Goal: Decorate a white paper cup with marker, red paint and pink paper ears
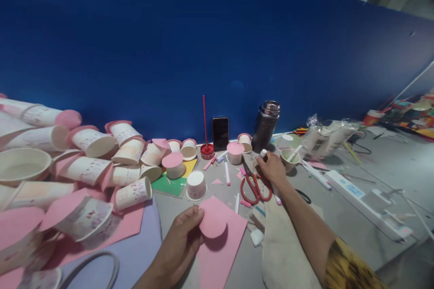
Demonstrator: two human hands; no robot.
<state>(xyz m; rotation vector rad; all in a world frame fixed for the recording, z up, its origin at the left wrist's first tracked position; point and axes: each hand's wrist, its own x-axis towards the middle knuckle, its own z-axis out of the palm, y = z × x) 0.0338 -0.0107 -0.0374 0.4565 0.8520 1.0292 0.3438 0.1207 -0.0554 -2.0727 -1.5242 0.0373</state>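
My left hand point(181, 246) pinches a round pink paper disc point(213, 219) by its left edge. Below the disc lies a pink paper sheet point(222, 253). My right hand point(273, 168) reaches farther back, its fingers closed around a small white-topped tube point(262, 153), mostly hidden by them. Red-handled scissors point(252, 185) lie just left of the right hand. A paper cup point(290, 159) with a white stick in it stands to its right. Ahead of my left hand, a white paper cup point(196, 184) stands upside down.
Many decorated paper cups with pink discs point(90, 169) are piled at the left. A black flask point(266, 124), a phone point(220, 133) and a red holder point(207, 151) stand by the blue wall. At right are stacked wrapped cups point(330, 137) and a power strip point(366, 203).
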